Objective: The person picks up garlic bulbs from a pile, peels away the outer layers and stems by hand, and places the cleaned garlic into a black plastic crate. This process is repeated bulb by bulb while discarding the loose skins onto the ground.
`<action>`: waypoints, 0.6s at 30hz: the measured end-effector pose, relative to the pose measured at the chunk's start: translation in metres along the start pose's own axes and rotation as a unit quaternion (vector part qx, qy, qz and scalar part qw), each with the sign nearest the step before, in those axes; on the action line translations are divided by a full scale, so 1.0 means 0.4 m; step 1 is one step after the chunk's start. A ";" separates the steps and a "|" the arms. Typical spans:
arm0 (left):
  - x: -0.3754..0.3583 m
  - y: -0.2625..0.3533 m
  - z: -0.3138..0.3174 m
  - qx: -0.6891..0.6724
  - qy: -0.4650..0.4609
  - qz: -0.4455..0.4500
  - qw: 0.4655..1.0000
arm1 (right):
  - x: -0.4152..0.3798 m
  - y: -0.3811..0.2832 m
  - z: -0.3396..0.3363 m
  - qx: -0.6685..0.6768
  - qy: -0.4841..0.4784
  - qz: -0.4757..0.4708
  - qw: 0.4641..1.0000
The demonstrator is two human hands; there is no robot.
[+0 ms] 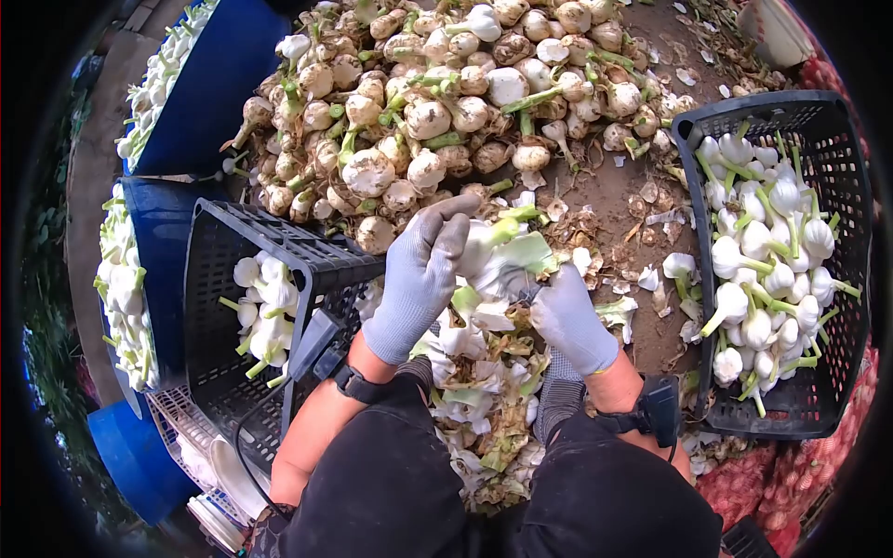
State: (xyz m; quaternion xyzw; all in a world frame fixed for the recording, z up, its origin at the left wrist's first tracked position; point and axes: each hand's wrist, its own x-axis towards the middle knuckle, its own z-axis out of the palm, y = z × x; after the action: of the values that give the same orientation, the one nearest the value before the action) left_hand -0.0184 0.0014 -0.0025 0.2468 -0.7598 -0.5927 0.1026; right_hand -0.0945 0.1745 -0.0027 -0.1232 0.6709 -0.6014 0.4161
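Observation:
My left hand (420, 274), in a pale glove with a soiled fingertip area, closes around a white garlic bulb (476, 249) with a short green stem. My right hand (574, 321), gloved too, is closed at the edge of a loose greenish-white garlic skin (526, 256) beside the bulb. The right fingertips are partly hidden. Beneath both hands, between my legs, lies a heap of peeled-off garlic skins (488, 400). Just beyond them rises a large pile of dirty, unpeeled garlic bulbs (423, 121).
A black crate (842, 149) of clean garlic stands at the right. Another black crate (223, 372) with a few clean bulbs is at my left. Blue tubs (200, 84) topped with garlic line the far left. Red mesh sacks (791, 484) lie at the lower right.

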 end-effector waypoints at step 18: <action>0.001 0.002 -0.022 -0.596 -0.051 -0.226 0.769 | -0.098 -0.002 -0.008 -0.317 -0.385 -0.054 0.865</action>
State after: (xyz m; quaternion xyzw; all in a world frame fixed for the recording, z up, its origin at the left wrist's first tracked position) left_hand -0.0151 -0.0061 0.0004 0.2700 -0.1806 -0.9443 0.0532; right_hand -0.0725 0.2028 0.0138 -0.5060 0.6043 -0.2830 0.5465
